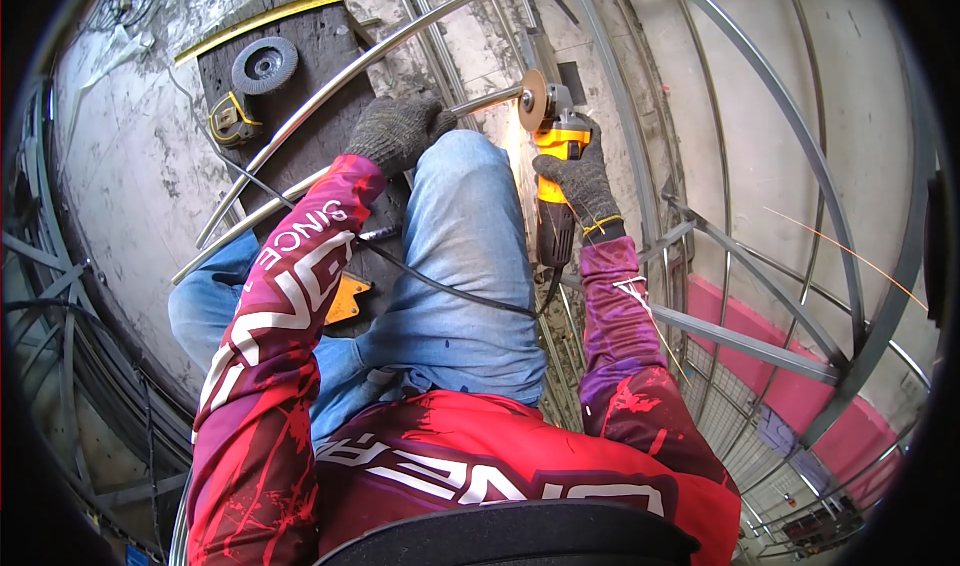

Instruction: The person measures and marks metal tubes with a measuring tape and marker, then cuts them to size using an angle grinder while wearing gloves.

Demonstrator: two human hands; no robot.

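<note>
Stained pale floor [110, 166] lies beside what seems a wall [870, 86], near a pink strip [850, 433].

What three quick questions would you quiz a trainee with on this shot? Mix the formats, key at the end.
1. Which hand grips the grinder?
a) left
b) right
c) neither

2. True or false: the grey wheel lies on the dark board.

3. Fill in: sparks show where the cutting disc meets the ____ held by the left hand.

Key:
1. b, the right hand
2. True
3. metal bar
</note>
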